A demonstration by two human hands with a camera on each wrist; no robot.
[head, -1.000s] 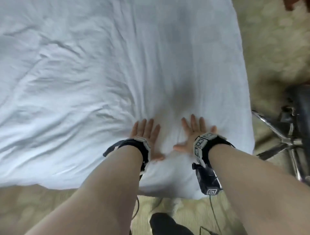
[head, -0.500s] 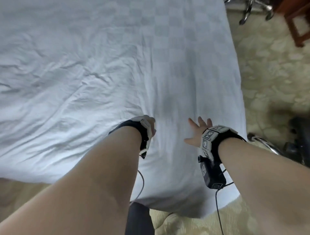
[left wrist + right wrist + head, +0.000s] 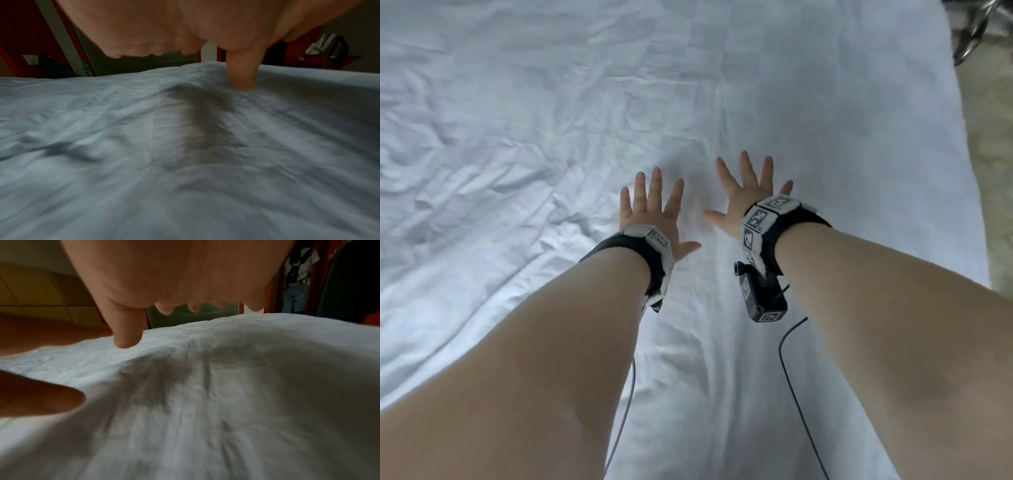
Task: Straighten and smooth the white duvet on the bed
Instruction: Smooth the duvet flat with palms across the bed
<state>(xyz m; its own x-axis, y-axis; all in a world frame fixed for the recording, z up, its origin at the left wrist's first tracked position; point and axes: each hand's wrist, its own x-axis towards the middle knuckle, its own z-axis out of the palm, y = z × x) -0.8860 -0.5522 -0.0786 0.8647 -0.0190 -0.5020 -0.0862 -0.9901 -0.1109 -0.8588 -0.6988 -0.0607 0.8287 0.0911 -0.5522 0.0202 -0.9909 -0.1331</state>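
While both hands were spread flat, fingers apart and holding nothing, the left hand (image 3: 654, 212) and right hand (image 3: 748, 197) sat side by side over the white duvet (image 3: 534, 120), which covered the bed under and all around them. Left wrist view showed the left thumb (image 3: 243, 76) pressing into the cloth; the palm looked lifted a little, and full contact couldn't be told. The right hand in its wrist view (image 3: 180, 272) hovered close above the fabric, thumb (image 3: 127, 337) low. Creases (image 3: 465, 164) lay mostly out beyond the left hand's little-finger side; cloth ahead of the right fingers looked flatter. Judged best practice: keep palms flat, press evenly, sweep outward from between the hands toward the wrinkled side, don't bunch fabric ahead of the fingertips.
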